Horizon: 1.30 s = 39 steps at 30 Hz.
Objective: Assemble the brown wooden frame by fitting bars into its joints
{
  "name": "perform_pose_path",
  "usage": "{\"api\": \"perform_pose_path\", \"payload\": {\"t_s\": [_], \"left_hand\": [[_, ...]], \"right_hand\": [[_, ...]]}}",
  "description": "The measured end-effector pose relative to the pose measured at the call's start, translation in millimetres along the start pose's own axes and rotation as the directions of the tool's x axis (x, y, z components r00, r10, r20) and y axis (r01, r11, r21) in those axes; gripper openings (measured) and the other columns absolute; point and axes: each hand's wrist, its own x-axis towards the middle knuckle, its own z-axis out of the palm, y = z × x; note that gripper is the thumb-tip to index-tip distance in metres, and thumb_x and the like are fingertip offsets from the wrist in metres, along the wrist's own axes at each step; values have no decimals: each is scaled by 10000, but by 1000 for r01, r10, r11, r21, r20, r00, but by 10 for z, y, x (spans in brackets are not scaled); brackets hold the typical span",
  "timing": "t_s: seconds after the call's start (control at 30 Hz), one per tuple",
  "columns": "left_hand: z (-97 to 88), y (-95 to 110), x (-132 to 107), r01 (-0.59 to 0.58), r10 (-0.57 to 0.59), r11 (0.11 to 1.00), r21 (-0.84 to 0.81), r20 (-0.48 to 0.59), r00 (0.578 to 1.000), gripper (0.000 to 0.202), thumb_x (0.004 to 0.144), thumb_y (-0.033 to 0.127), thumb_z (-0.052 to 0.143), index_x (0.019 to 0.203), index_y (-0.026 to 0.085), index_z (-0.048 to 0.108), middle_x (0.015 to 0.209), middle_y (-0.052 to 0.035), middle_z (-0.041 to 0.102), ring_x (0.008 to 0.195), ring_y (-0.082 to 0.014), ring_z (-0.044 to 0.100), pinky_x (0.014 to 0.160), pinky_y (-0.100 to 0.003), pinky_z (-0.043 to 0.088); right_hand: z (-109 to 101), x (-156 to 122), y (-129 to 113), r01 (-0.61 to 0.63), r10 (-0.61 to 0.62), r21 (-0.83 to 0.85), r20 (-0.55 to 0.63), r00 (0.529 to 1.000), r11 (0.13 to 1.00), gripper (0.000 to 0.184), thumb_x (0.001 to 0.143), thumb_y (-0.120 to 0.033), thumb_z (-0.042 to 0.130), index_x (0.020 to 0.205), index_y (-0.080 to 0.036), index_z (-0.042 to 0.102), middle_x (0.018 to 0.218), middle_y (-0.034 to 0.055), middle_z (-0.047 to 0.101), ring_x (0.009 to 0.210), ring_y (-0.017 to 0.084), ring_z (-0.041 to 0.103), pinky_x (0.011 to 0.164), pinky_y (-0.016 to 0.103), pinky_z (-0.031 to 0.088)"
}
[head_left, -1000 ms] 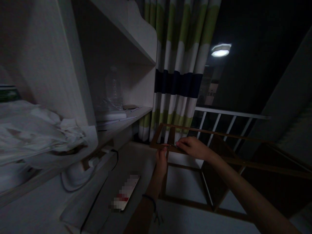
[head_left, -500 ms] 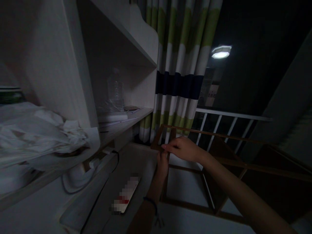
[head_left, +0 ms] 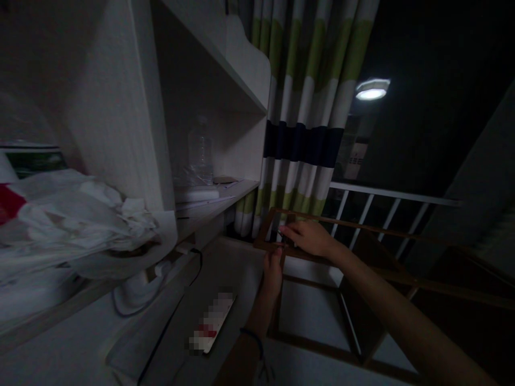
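A brown wooden frame with crossbars lies on the light desk, its far end near the curtain. My left hand, with a dark cord on its wrist, is closed on the bar at the frame's far left part. Just beyond it, my right hand is closed in a pinch over the same joint. Something small and thin seems to be between its fingertips, too dark to make out. The fingertips of both hands are close together, and the right hand hides part of the joint.
A phone-like object, partly pixelated, lies left of my forearm. Along the left stand a white shelf unit with a clear bottle, crumpled white plastic and a black cable. Behind are a striped curtain and a white railing.
The view has shifted slightly, so everything sits further right. My right fingertips have lifted a little away from the left hand, which stays on the bar.
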Motion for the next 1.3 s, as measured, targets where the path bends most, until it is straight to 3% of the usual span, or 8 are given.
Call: {"api": "perform_pose_path", "payload": {"t_s": [0.27, 0.4, 0.53, 0.67, 0.9, 1.0, 1.2, 1.3], "left_hand": [[-9, 82, -20, -4, 3, 999, 43, 15, 1000, 280, 645, 402, 520, 748, 151, 588, 716, -16, 598, 757, -183, 543, 738, -297, 401], [-24, 59, -3, -40, 39, 999, 25, 30, 999, 256, 656, 385, 527, 732, 149, 594, 743, -22, 605, 781, -179, 542, 763, -290, 391], [-23, 74, -13, -2, 2, 1000, 12, -27, 1000, 270, 641, 395, 543, 742, 149, 592, 740, -21, 608, 770, -179, 548, 742, -290, 397], [-12, 115, -26, 0, 0, 1000, -9, -14, 1000, 260, 632, 393, 550, 726, 154, 592, 718, -15, 613, 754, -175, 554, 733, -285, 402], [-45, 62, 4, 11, -10, 1000, 15, -39, 999, 295, 621, 421, 556, 723, 147, 598, 739, -28, 619, 780, -186, 552, 756, -293, 400], [-72, 22, 24, 56, -56, 998, 8, -49, 997, 330, 627, 434, 551, 771, 140, 592, 763, -39, 619, 779, -196, 557, 738, -305, 407], [-100, 30, 24, 14, -14, 1000, -9, -36, 999, 311, 648, 430, 552, 766, 145, 595, 759, -29, 625, 770, -186, 563, 731, -296, 420], [-110, 1, 40, 8, -8, 1000, -1, -3, 1000, 317, 667, 423, 542, 795, 139, 600, 786, -39, 631, 790, -196, 568, 743, -308, 425]], "right_hand": [[-125, -96, 48, 54, -46, -119, 68, 997, 991, 593, 873, -534, 167, 765, -211, 652, 622, 37, 595, 681, 167, 576, 598, 242, 351], [-104, -60, 20, 48, -50, -174, -9, 999, 984, 592, 880, -519, 132, 828, -198, 627, 763, 52, 626, 778, 187, 580, 651, 258, 377], [-60, -59, 60, 36, -32, -170, 27, 999, 985, 574, 869, -544, 122, 964, -235, 596, 888, 58, 626, 854, 218, 571, 700, 297, 395], [-70, -104, 92, 20, -5, -115, 131, 991, 993, 628, 853, -578, 109, 859, -223, 628, 791, 62, 631, 798, 220, 583, 662, 295, 404], [-34, 11, 59, 62, -60, -48, 43, 997, 997, 534, 871, -541, 143, 1077, -262, 549, 996, 39, 605, 912, 210, 557, 753, 301, 397], [3, 26, 80, 76, -71, -44, 103, 992, 996, 596, 855, -575, 118, 984, -244, 597, 945, 46, 622, 885, 216, 566, 707, 291, 400], [-37, -104, 107, 37, -31, -94, 74, 997, 995, 674, 842, -602, 127, 717, -180, 638, 662, 60, 610, 676, 180, 579, 547, 242, 329], [-53, -130, 41, 88, -92, 52, 93, 991, 995, 681, 835, -616, 164, 648, -162, 637, 544, 30, 556, 562, 123, 538, 500, 217, 289]]}}
